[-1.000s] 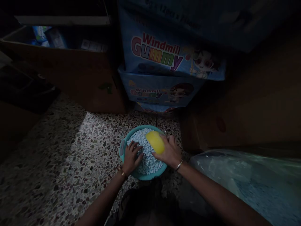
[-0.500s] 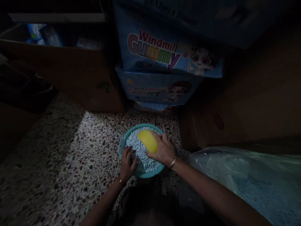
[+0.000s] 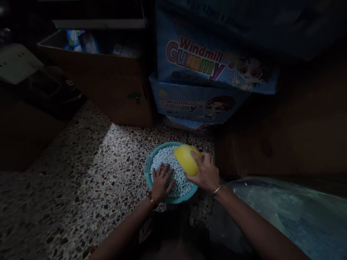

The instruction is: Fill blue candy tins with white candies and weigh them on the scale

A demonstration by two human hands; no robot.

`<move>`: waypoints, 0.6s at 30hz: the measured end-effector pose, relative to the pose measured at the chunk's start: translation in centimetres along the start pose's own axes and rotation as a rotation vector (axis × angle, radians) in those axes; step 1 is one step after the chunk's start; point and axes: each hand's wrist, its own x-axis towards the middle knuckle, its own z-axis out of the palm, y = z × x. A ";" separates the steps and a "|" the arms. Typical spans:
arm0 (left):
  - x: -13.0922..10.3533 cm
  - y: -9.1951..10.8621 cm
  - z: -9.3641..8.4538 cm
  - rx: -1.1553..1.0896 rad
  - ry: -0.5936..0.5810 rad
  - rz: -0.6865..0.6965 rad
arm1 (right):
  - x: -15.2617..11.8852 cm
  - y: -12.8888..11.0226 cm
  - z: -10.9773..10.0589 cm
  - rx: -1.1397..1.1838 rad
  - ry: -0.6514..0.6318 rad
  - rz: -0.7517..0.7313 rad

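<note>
A round teal basin [image 3: 185,198] stands on the speckled floor, filled with small pale blue balls [image 3: 181,185]. My right hand [image 3: 205,174] grips a yellow bowl [image 3: 187,159], tilted over the right part of the basin; the bowl's inside is hidden. Above the left part of the balls, my left hand [image 3: 162,183] has its fingers spread and holds nothing. Its fingertips are at the balls, and whether they press into them I cannot tell.
Blue Windmill Gummy cartons [image 3: 195,57] are stacked behind the basin. An open brown box [image 3: 108,79] with packets stands at the back left. Clear plastic [image 3: 271,195] with pale blue contents lies at the right, below a brown surface [image 3: 292,144].
The view has shifted left. The yellow bowl in my right hand has moved right relative to the basin. My left hand has moved further over the balls, its fingers more spread.
</note>
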 end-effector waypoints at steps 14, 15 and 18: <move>0.9 -1.9 -0.6 -0.089 0.160 -0.031 | 0.2 5.2 -4.9 0.840 0.085 0.519; 1.3 -2.2 -0.8 -0.093 0.175 -0.024 | -1.0 5.8 -6.2 0.937 0.106 0.556; 2.9 -2.7 -1.6 -0.083 0.161 0.005 | -7.2 7.7 -11.2 1.082 0.314 0.730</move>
